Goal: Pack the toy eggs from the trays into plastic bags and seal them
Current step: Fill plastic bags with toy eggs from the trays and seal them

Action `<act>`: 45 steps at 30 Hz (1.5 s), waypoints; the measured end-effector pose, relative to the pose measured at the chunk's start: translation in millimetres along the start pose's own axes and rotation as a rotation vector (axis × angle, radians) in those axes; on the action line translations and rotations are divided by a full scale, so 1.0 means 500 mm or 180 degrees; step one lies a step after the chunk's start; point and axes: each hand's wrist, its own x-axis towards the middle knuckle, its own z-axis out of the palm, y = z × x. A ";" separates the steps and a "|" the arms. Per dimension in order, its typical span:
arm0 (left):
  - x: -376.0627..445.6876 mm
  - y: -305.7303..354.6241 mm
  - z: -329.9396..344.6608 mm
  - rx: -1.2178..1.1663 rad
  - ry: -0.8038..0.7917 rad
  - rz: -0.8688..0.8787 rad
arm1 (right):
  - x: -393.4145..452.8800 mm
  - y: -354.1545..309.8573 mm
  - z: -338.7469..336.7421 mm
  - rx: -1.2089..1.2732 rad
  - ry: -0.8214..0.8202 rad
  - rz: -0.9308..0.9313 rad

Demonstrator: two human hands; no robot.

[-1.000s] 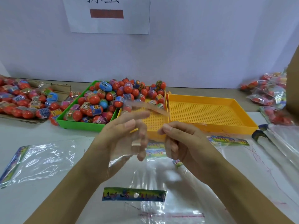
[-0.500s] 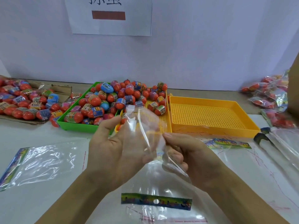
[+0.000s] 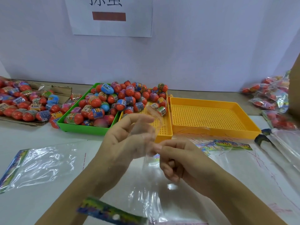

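Both my hands, left (image 3: 128,140) and right (image 3: 177,159), pinch an empty bag (image 3: 146,189) open; packed bags (image 3: 269,98) sit at 2 o'clock, many eggs (image 3: 113,101) remain at 11.

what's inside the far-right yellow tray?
Nothing visible: the right yellow tray shows only its bare perforated floor. Its near wall hides a thin strip of that floor.

Glossy clear plastic bag (image 3: 151,184); shiny plastic eggs (image 3: 113,103); behind it, matt perforated plastic yellow tray (image 3: 211,117); brown cardboard (image 3: 61,90).
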 end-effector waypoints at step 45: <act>0.020 -0.049 -0.089 0.3718 0.0131 0.1542 | 0.257 -0.057 -0.071 -0.5038 0.1748 -0.0727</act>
